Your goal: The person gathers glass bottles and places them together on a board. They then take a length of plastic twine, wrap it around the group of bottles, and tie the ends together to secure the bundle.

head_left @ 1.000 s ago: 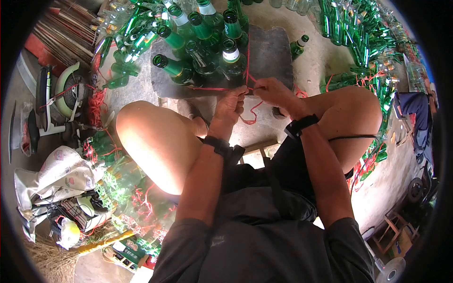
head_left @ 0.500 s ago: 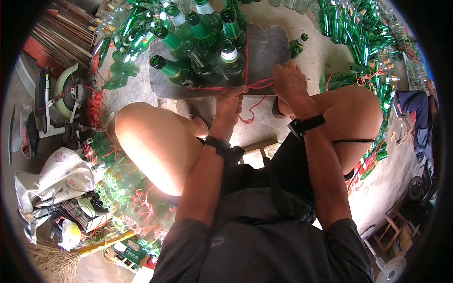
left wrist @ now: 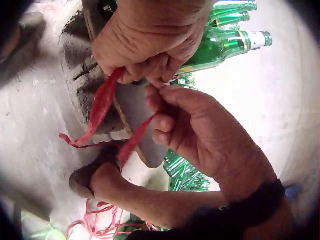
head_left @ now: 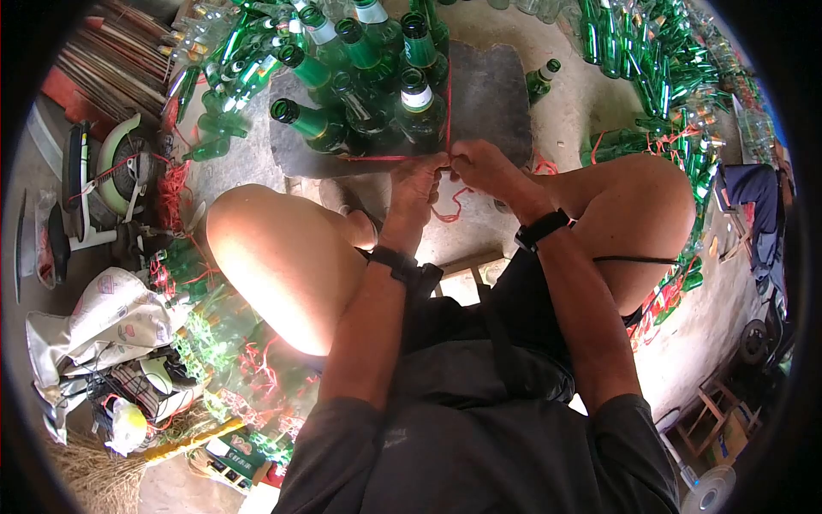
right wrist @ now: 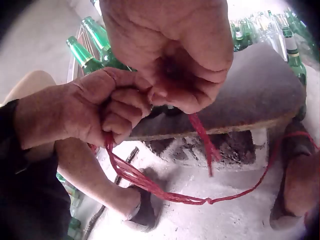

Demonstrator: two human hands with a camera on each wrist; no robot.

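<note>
Several green glass bottles (head_left: 421,120) stand grouped on a dark slab (head_left: 492,98), with red plastic twine (head_left: 385,158) running around their base. Both hands meet at the slab's front edge, right by the twine. My left hand (head_left: 413,184) pinches twine with curled fingers, and a loop of it (right wrist: 150,186) hangs below. Close against it, my right hand (head_left: 492,174) pinches twine too, thumb and forefinger together. A flat tail of twine (right wrist: 202,135) dangles beneath the right hand. The crossing point is hidden behind the fingers.
A single green bottle (head_left: 541,81) stands right of the slab. Heaps of bottles lie at the back left and back right (head_left: 659,73). A bent knee flanks each arm. Red twine tangles (head_left: 174,193) and a wheeled frame (head_left: 120,176) are on the left.
My right hand pulled a stretch of twine out to the right, then came back in beside the left hand. The left hand stayed nearly in place.
</note>
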